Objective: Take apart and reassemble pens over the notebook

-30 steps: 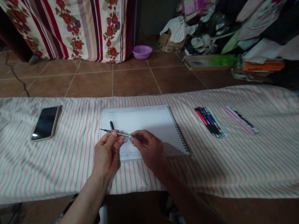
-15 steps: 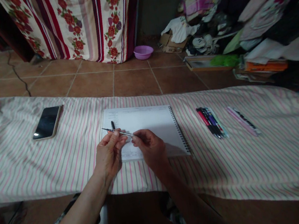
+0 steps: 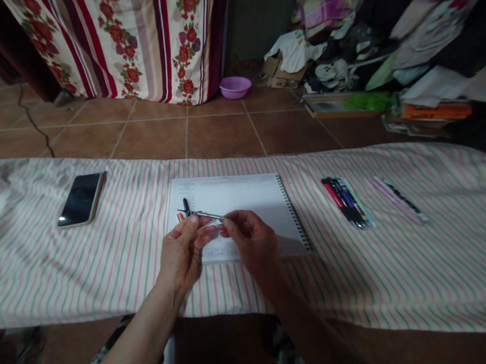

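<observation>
Between my two hands lies a thin dark and silver pen refill (image 3: 208,215), or a very slim pen; its exact kind is hard to make out. My left hand (image 3: 184,247) pinches it near its dark left end, thumb on top, other fingers loosely extended. At the silver right end, the thumb and fingers of my right hand (image 3: 252,236) are closed on it. Below both hands is an open spiral notebook (image 3: 239,192) with a white page. A black pen piece (image 3: 186,206) and a small orange piece (image 3: 180,217) show just beyond my left fingertips, partly hidden.
A phone (image 3: 81,199) lies on the striped cloth (image 3: 139,223) at left. Right of the notebook are a bundle of several pens (image 3: 345,203) and a second small group with a pink pen (image 3: 393,198). A purple basin (image 3: 235,87) stands on the tiled floor beyond.
My right hand has moved slightly right, drawing the thin refill along with it. Less of its dark end now sticks out past my left fingers, and the orange piece shows more.
</observation>
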A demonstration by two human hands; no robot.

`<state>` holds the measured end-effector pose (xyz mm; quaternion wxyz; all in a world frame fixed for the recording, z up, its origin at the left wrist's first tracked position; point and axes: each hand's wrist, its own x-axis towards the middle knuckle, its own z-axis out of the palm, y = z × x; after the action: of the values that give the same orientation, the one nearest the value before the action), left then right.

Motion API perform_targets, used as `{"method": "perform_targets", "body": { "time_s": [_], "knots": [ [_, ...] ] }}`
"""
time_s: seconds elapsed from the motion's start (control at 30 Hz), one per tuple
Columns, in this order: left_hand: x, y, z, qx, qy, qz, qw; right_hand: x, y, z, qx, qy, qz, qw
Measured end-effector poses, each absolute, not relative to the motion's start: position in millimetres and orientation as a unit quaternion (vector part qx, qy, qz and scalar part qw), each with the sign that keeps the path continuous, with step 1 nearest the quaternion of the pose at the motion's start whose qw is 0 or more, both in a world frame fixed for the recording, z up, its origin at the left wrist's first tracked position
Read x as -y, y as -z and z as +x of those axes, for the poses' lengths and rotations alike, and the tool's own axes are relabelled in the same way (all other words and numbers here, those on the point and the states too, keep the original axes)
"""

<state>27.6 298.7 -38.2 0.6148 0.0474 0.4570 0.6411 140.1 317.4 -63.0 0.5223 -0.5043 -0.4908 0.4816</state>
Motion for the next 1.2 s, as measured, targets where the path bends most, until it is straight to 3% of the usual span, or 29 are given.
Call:
{"method": "perform_targets", "body": {
  "time_s": [0.2, 0.33, 0.47, 0.6, 0.77, 1.0, 1.2],
  "knots": [
    [-295, 50, 24, -0.55, -0.618, 0.2, 0.524, -322, 65, 140, 0.418, -0.518, -0.504, 0.551],
    [-295, 61, 2, -0.7, -0.54, 0.362, 0.295, -325, 67, 141, 0.372, -0.539, -0.497, 0.569],
    [-300, 58, -16, -0.796, -0.364, 0.468, 0.118, -326, 68, 143, 0.357, -0.543, -0.494, 0.577],
    [-302, 54, -13, -0.822, -0.243, 0.511, 0.064, -326, 66, 146, 0.355, -0.544, -0.498, 0.575],
    [-304, 55, 1, -0.81, -0.188, 0.555, -0.022, -326, 65, 150, 0.351, -0.539, -0.504, 0.577],
    [-311, 57, 7, -0.808, -0.147, 0.569, -0.042, -323, 61, 159, 0.5, -0.448, -0.507, 0.54],
    [-315, 57, 10, -0.82, -0.163, 0.547, -0.036, -323, 59, 165, 0.502, -0.457, -0.494, 0.543]
  ]
}}
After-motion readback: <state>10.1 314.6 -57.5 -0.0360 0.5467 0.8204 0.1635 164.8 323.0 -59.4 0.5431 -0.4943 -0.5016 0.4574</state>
